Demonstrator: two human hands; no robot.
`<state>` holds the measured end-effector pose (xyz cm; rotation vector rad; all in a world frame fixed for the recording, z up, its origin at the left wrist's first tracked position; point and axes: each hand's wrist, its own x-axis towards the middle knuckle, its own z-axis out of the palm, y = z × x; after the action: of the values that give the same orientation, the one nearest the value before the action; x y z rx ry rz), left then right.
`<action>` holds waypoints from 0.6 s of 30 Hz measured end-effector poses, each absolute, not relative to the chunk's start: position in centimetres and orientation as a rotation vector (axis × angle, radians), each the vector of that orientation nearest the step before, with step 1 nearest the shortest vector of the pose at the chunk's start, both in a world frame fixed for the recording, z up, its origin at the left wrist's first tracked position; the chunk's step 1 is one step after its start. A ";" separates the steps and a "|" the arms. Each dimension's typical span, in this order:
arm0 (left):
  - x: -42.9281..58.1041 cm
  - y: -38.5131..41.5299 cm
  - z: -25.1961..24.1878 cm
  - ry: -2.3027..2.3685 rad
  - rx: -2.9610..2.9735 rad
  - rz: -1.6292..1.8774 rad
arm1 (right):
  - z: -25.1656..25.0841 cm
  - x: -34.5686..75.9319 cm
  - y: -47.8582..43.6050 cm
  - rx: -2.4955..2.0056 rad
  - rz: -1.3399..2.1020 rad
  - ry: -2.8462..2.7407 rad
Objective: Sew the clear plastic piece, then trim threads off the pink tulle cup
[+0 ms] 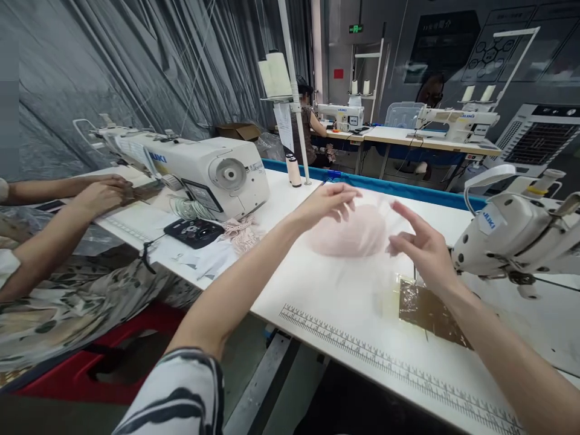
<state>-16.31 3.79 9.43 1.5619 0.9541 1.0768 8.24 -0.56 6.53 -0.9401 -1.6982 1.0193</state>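
The fingers of the left hand (324, 206) bend above a blurred pink piece (347, 234); the index finger and thumb of the right hand (426, 249) stand apart beside it. Blur hides whether either hand grips. The pink piece is over the bench (335, 284), between the hands, farther back than the ruler scale (344, 339) along the near edge. A brown plate (417, 308) lies near the right wrist, with a sewing machine (501, 238) beyond, toward the bench's right.

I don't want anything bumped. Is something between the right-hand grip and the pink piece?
No, nothing visible stands between the right-hand grip and the pink piece; blur hides whether they touch.
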 end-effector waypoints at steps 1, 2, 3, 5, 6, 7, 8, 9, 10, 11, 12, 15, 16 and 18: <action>-16.3 5.8 9.9 0.979 1.600 1.061 | 6.4 7.5 1.1 -0.924 1.023 -1.663; -16.3 7.7 10.1 0.998 1.619 1.037 | 6.2 6.9 2.8 -0.927 1.036 -1.640; -16.3 9.4 10.1 1.035 1.624 0.998 | 5.9 6.4 4.3 -0.954 1.057 -1.622; -16.2 11.9 9.2 1.126 1.600 0.948 | 5.2 6.0 6.8 -1.024 1.101 -1.601; -16.2 12.8 8.5 1.169 1.587 0.923 | 4.9 5.9 7.7 -1.055 1.120 -1.598; -16.2 13.4 7.7 1.207 1.577 0.902 | 4.5 5.9 8.4 -1.078 1.136 -1.601; -16.2 13.9 6.9 1.241 1.573 0.880 | 4.2 5.9 8.9 -1.096 1.149 -1.608; -16.1 14.2 6.1 1.275 1.575 0.859 | 3.9 6.0 9.2 -1.113 1.161 -1.613; -16.1 14.4 5.4 1.317 1.579 0.842 | 3.6 6.1 9.3 -1.130 1.171 -1.618; -16.1 14.5 4.8 1.366 1.589 0.830 | 3.4 6.2 9.5 -1.144 1.177 -1.622; -16.1 14.5 4.4 1.416 1.603 0.824 | 3.2 6.3 9.6 -1.156 1.181 -1.627; -16.0 14.2 3.7 1.566 1.694 0.844 | 3.0 6.5 9.8 -1.177 1.180 -1.655; -15.8 13.7 3.7 1.615 1.744 0.881 | 3.0 6.6 9.9 -1.183 1.174 -1.668; -15.5 12.3 3.9 1.679 1.859 1.008 | 2.9 6.6 10.1 -1.196 1.156 -1.694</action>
<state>-15.47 12.32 3.88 1.8590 1.6790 1.0078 6.60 10.08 2.92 -1.1964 -1.6942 1.1560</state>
